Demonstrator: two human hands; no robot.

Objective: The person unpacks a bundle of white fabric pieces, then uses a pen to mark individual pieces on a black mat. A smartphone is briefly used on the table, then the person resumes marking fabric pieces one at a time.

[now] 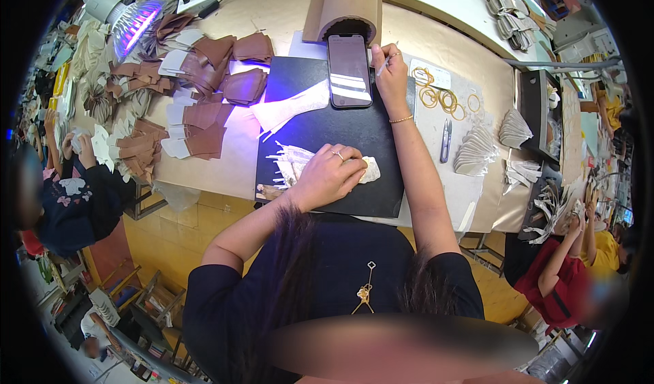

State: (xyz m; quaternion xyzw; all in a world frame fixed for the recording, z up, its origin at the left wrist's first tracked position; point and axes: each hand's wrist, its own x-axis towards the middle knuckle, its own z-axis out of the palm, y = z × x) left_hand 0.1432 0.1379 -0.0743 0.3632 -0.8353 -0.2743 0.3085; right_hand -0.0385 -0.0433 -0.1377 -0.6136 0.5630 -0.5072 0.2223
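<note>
My left hand (332, 171) lies closed over a fanned bundle of off-white cut pieces (291, 163) with narrow strips at one end. The bundle rests on the black mat (368, 180). Farther off, my right hand (391, 76) grips a thin, pale pen-like stick (383, 67) between fingers and thumb. It is just right of a phone (351, 71), which leans against a brown tube holder with its screen lit. A stack of white pieces (294, 109) lies across the mat left of the phone, under bluish light.
Brown leather pieces (210, 57) cover the table's left side below a glowing lamp (136, 26). To the right are yellow rubber bands (446, 101), thread snips (445, 141) and fanned grey-white bundles (477, 150). A dark tray (541, 115) stands beyond. Other people work at both sides.
</note>
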